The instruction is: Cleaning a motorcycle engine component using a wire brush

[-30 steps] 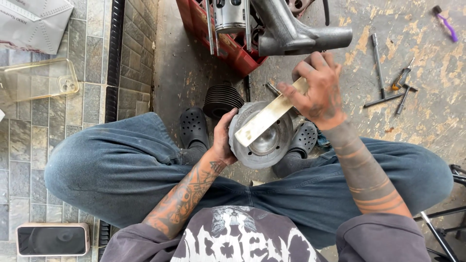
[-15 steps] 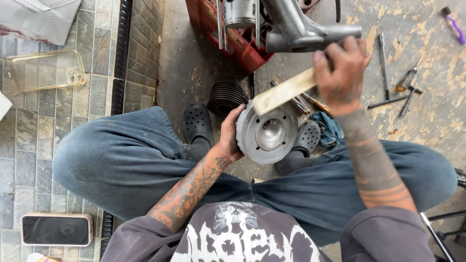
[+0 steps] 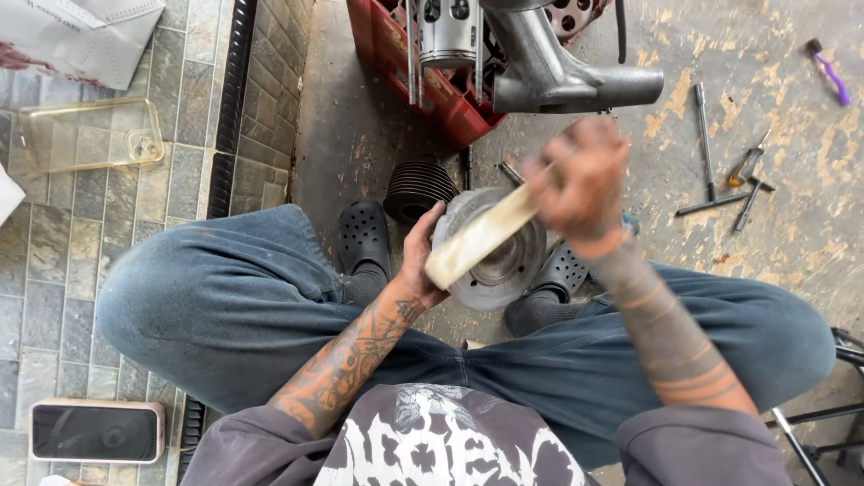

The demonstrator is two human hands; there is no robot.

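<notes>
Right hand (image 3: 583, 175): fist wrapped around the far end of a pale wooden stick (image 3: 481, 237), blurred with motion; the stick slants down and to the left so its near end lies across the face of the part.
Left hand (image 3: 421, 256): fingers curled over the left rim of the round metal cylinder part (image 3: 499, 256), bracing it from the side so it stays put under the stick.
Metal cylinder part: held upright between the knees, open face turned toward the camera, where both hands can reach it.
Legs: the person sits cross-legged on the concrete floor (image 3: 792, 216), black clogs (image 3: 364, 236) tucked beneath the part, forming a cradle around it.
Finned cylinder (image 3: 418, 187): a dark ribbed piece stands on the floor just beyond the left hand.
Engine: a grey engine casing (image 3: 558, 76) rests in a red crate (image 3: 405, 72) at the far side.
Tools: loose metal tools (image 3: 724, 180) lie scattered on the floor to the right, a purple brush (image 3: 826, 72) farther off.
Left paving: a clear phone case (image 3: 85, 135) lies far left, a phone (image 3: 94, 430) near left.
</notes>
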